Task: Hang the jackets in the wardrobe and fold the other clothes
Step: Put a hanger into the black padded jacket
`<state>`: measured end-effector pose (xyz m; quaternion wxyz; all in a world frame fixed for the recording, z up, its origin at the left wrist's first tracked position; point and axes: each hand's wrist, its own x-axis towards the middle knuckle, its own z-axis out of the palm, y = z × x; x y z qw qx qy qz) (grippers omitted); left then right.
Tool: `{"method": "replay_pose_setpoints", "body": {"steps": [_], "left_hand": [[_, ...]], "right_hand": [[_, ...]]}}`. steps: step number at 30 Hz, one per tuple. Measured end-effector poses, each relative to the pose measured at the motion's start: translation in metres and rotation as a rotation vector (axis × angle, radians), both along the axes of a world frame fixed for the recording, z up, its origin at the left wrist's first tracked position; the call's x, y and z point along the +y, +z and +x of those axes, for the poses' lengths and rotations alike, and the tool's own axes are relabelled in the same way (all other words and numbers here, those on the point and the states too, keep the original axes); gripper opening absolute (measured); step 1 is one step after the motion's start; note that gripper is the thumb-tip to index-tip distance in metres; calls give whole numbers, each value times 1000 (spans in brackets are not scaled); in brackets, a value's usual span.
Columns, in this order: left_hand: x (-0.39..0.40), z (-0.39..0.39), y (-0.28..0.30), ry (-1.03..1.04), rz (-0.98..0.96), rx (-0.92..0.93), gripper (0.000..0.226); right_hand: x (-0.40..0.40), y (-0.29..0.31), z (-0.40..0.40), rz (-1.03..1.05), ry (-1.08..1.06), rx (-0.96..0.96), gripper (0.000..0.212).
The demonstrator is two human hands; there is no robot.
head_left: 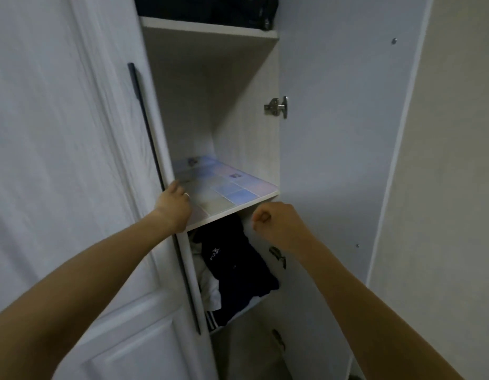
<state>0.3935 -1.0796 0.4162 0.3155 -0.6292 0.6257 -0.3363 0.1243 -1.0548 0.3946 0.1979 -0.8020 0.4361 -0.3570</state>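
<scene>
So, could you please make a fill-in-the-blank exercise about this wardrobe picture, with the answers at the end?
1. The left hand rests on the shelf lined with a ____ mat.
2. The right hand is curled into a ____ and holds nothing.
3. The dark clothes lie on the shelf ____ the lined one.
4. The wardrobe door on the right stands ____.

Answers: checkered; fist; below; open

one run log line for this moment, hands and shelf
left hand: on middle shelf edge | right hand: fisted, empty | dark clothes: shelf below
</scene>
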Motion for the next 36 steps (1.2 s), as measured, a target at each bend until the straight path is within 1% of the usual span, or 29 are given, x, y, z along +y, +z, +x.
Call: {"method": "replay_pose_setpoints", "body": {"steps": [2, 3, 7, 9, 12, 14, 16, 18, 20, 21, 23, 25, 27, 29, 30, 33, 36], "left_hand": [[0, 0, -7, 52, 43, -99, 55], [-2, -5, -10, 72, 57, -127, 55], [5, -17, -13, 102, 35, -162, 56], [13, -21, -16, 54, -8, -173, 59], [40, -30, -24, -112, -77, -198, 50], [69, -39, -28, -218, -107, -165, 40], [106, -50, -32, -292, -121, -94, 32], [144, -61, -33, -368, -159, -14, 26], [193, -64, -35, -427, -173, 64, 24], [215, -62, -37, -475, -189, 106, 24], [258, -56, -37, -575, -221, 140, 22], [300, -49, -33, -608, -216, 156, 21], [337, -43, -30, -561, -158, 144, 18], [358, -43, -27, -489, -120, 116, 15], [375, -38, -29, -444, -106, 109, 15], [412, -27, -32, -354, -126, 78, 18], [436, -23, -31, -284, -137, 70, 16]], "right_hand": [[3, -1, 11, 0, 35, -30, 6], [3, -2, 13, -1, 40, -39, 6], [13, -9, 20, 31, 41, -27, 5], [22, -16, 18, 34, 23, -25, 7], [37, -27, 10, 49, 1, -33, 14], [53, -33, 8, 61, -14, -14, 10], [72, -37, 8, 67, -13, -2, 4], [91, -39, 9, 69, -25, -12, 6], [118, -44, 11, 98, -3, -29, 9], [129, -46, 13, 105, 23, -37, 8], [151, -51, 18, 122, 81, -37, 4], [172, -51, 24, 157, 91, -18, 10], [195, -51, 38, 141, 162, -16, 12], [209, -52, 50, 91, 235, -50, 10], [223, -53, 61, 113, 261, -35, 10], [253, -52, 86, 159, 330, -28, 6], [266, -50, 98, 155, 331, -69, 9]]}}
